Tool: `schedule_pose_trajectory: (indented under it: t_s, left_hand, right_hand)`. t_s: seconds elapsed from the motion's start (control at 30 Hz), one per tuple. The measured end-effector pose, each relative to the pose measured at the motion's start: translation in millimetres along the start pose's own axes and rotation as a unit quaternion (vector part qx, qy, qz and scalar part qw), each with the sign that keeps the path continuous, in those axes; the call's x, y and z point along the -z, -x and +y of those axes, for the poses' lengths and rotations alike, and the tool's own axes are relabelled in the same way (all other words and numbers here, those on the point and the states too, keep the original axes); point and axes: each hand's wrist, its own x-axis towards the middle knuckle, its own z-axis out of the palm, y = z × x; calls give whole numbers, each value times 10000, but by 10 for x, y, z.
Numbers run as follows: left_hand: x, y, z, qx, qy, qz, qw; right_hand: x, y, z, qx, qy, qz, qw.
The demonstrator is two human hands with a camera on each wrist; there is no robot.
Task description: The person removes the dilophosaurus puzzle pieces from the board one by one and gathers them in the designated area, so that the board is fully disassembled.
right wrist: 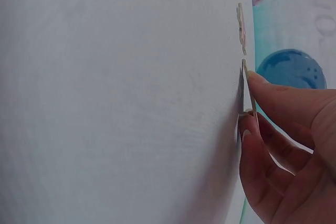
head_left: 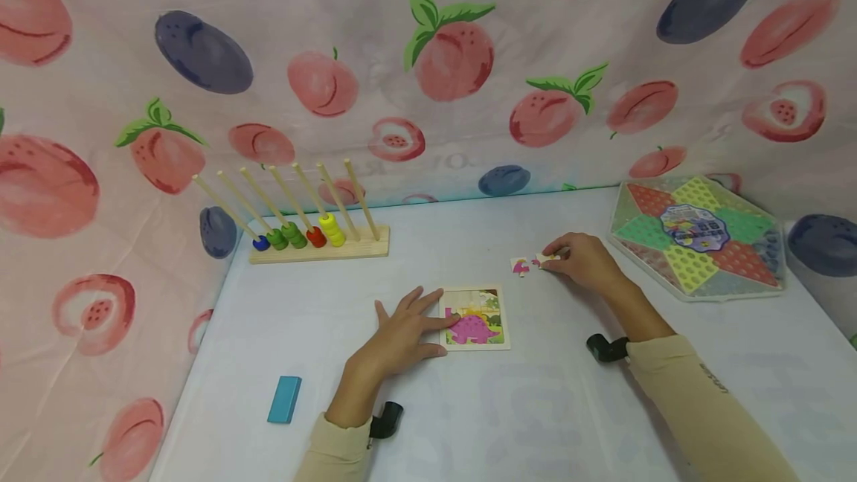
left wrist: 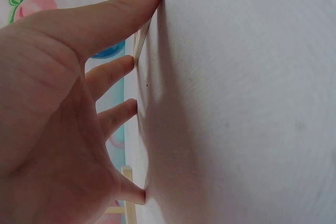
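A jigsaw puzzle board [head_left: 506, 320] with a pink dinosaur picture lies flat on the white table. My left hand [head_left: 402, 329] spreads its straight fingers over the board's left side, one finger reaching onto the picture and the thumb at the near left corner. To the right and farther back, my right hand [head_left: 581, 262] pinches a small puzzle piece [right wrist: 251, 94] between thumb and fingers. That piece stands tilted at the table surface, its picture mostly hidden. Just left of it, a loose puzzle piece [head_left: 519, 266] with pink on it lies on the table.
A wooden bead counting rack [head_left: 361, 245] with upright pegs stands at the back left. A blue rectangular block [head_left: 284, 399] lies at the front left. At the back right sits a hexagonal, multicoloured game board box [head_left: 696, 236]. Fruit-print cloth [head_left: 428, 132] hangs behind the table.
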Motion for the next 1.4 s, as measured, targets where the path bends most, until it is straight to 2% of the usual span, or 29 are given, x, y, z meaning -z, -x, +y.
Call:
schedule_pose_trajectory:
  t_s: [0.5,0.97,1.4]
  left_hand:
    - [8,15,3,-11,9,18,10000]
    - [26,21,13,-12,66,22,10000]
    - [21,20,11,-14,38,26,10000]
  right_hand:
    - [21,0,-56,-241,222,-108,9994]
    - [43,-23,-28,-59,480,-209,9986]
    - [78,-12,-75,34,498,-323,9982]
